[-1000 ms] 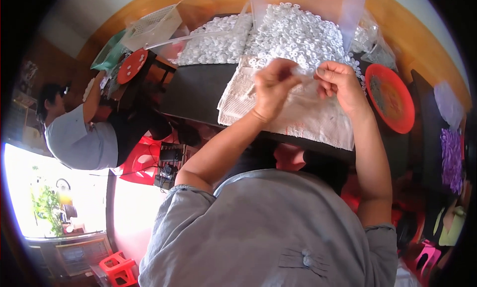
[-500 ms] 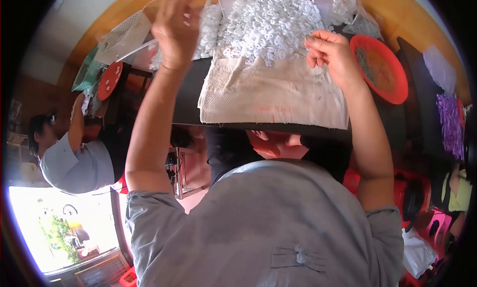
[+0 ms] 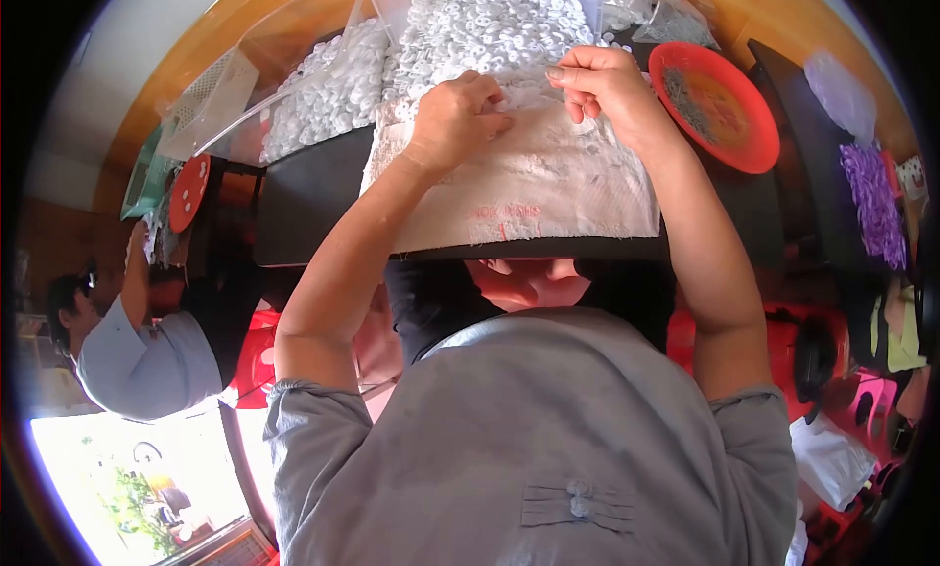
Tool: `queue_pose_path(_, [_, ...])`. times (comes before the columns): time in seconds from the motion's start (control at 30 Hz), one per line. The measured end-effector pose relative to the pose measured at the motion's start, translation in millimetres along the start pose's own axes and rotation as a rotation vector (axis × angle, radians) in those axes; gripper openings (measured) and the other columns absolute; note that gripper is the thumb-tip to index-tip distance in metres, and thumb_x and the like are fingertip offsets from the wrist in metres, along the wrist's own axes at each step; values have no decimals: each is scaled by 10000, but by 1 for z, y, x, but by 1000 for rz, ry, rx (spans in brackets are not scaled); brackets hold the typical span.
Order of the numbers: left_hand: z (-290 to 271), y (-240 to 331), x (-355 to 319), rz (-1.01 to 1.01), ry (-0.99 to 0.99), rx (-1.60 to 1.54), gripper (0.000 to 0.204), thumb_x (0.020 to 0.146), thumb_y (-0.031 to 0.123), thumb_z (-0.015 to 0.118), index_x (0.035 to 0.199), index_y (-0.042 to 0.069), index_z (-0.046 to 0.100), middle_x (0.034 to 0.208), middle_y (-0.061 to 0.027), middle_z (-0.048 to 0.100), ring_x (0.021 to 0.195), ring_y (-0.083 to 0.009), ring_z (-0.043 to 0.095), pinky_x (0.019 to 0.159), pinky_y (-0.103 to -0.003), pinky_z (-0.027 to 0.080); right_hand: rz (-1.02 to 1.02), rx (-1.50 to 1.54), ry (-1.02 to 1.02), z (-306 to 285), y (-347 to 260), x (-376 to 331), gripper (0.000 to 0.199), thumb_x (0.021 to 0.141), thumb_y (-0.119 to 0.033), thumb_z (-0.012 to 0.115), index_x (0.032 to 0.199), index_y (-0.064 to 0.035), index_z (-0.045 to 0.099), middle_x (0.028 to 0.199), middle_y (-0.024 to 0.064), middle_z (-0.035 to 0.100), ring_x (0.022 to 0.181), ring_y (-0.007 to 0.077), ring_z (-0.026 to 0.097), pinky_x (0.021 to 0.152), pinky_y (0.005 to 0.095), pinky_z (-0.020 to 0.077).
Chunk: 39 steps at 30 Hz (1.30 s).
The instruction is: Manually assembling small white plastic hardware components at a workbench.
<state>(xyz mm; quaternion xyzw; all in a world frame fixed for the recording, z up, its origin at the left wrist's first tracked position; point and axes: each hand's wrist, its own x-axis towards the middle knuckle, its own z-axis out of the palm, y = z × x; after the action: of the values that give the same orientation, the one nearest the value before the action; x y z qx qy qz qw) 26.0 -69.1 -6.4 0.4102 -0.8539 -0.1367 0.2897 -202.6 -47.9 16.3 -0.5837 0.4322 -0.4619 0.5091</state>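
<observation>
A heap of small white ring-like plastic pieces (image 3: 490,23) lies at the back of a folded cream towel (image 3: 548,189). Over the towel, just short of the heap, is my left hand (image 3: 452,120), its fingers curved and thumb apart, with nothing visible between them. My right hand (image 3: 607,84) hovers at the towel's right, thumb and forefinger pinched together with the other fingers curled. Whatever sits in that pinch is too small to make out. Left of the heap, more white pieces (image 3: 328,101) lie in a clear plastic tray (image 3: 264,106).
To the right, a red round tray (image 3: 766,140) holds small grey bits. Clear bags (image 3: 676,23) lie behind it. Purple strips (image 3: 871,204) hang at the far right. On the left, a person in grey (image 3: 147,346) works beside another red tray (image 3: 189,194) and a green basket (image 3: 147,179).
My left hand has come right and nearer, from above the left tray to over the towel. My right hand stays pinched near the heap's right edge. The view has shifted slightly.
</observation>
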Motion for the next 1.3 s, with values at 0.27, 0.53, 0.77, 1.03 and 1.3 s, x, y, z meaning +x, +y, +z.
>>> queue_pose_path(0.27, [-19, 15, -14, 38, 124, 101, 249, 725, 98, 769, 950, 60, 671, 807, -54, 596, 648, -179, 590, 614, -308, 470, -48, -176, -26, 1, -5, -4, 180, 871, -157, 648, 748, -38, 594, 548, -17, 497, 468, 70, 491, 446, 213, 295])
queue_pose_path(0.53, [7, 40, 7, 295, 20, -26, 162, 720, 97, 700, 874, 88, 649, 839, -86, 590, 723, -287, 630, 641, -390, 519, -31, -140, 42, 2, -2, 2, 200, 878, -166, 659, 750, -24, 599, 589, -11, 489, 514, 74, 462, 463, 233, 360])
queue_pose_path(0.77, [31, 33, 9, 345, -92, 124, 73, 743, 66, 647, 813, 63, 627, 797, -107, 600, 682, -301, 623, 635, -397, 518, -49, -169, 35, -1, -3, 2, 198, 868, -161, 671, 737, -32, 598, 578, -18, 466, 519, 72, 454, 477, 238, 381])
queue_pose_path(1.03, [-2, 43, 13, -454, -98, -1069, 95, 885, 72, 623, 912, -19, 631, 775, -69, 631, 573, -114, 549, 456, -244, 398, -130, -194, -11, 4, -11, -6, 122, 861, -134, 659, 816, -25, 630, 615, -26, 529, 530, 60, 489, 485, 211, 341])
queue_pose_path(1.3, [0, 41, 9, -449, 22, -1423, 60, 873, 10, 604, 907, -39, 598, 775, -110, 634, 587, -155, 574, 460, -266, 428, -149, -182, 4, 11, -12, -7, 95, 831, -96, 651, 802, -8, 631, 611, -7, 534, 541, 66, 484, 508, 231, 365])
